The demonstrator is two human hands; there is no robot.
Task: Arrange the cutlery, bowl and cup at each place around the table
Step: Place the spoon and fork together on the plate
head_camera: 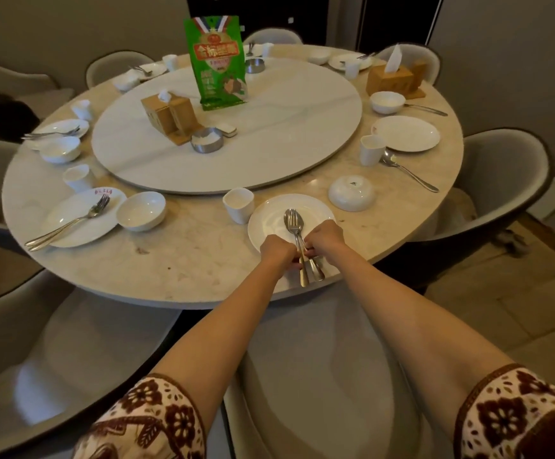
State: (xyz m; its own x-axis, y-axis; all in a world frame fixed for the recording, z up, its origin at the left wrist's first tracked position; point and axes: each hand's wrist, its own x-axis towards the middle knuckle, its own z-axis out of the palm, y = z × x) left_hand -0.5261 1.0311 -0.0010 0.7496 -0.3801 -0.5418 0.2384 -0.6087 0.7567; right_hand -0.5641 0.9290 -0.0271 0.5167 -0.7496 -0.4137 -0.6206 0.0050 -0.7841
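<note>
A fork and spoon (293,223) lie together on the white plate (269,220) at the near place, handles sticking out over the table's front edge. My left hand (277,253) and my right hand (324,238) both pinch the handles, one from each side. A white cup (238,205) stands upright just left of the plate. A white bowl (351,193) sits upside down to the plate's right.
Other places around the round marble table (186,260) hold plates, bowls, cups and cutlery. The turntable (269,134) carries a green bag (216,61), a wooden tissue box (170,115) and a metal ashtray (207,140). Grey chairs (319,376) ring the table.
</note>
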